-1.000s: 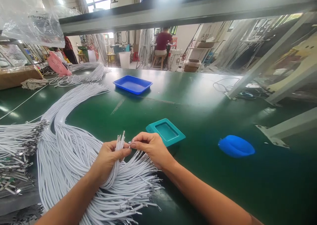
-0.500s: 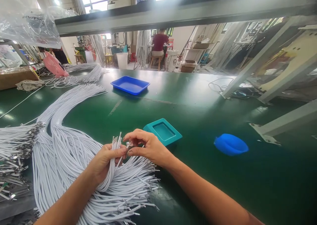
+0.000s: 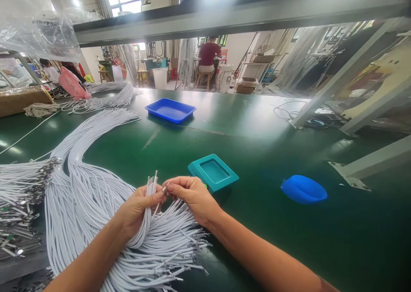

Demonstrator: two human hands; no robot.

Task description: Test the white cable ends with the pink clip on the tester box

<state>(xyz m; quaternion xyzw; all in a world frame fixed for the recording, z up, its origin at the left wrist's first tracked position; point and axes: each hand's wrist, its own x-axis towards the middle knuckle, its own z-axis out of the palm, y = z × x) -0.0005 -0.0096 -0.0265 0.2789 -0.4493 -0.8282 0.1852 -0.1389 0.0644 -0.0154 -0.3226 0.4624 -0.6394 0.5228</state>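
Observation:
My left hand (image 3: 138, 208) is closed around a small bunch of white cables (image 3: 149, 217), whose ends stick up above the thumb. Close beside it, my right hand (image 3: 192, 197) pinches a small cable end (image 3: 165, 188) between thumb and fingertips; its exact shape is too small to make out. Under both hands spreads a large pile of white cables (image 3: 96, 202), with stripped or metal-tipped ends fanned out to the right. Just beyond my right hand sits a teal tray-like holder (image 3: 199, 170), tilted on the green table.
A blue tray (image 3: 170, 110) lies farther back on the green table (image 3: 257, 155). To the right is a blue bowl-like piece (image 3: 303, 189), near metal frame legs (image 3: 369, 165). More cables with metal terminals (image 3: 28, 193) lie at left. A person (image 3: 208, 56) sits in the background.
My right hand's fingers, previously more spread and arched, have closed into a pinch on the cable end. My left hand keeps its bunch of cables. The view has shifted slightly.

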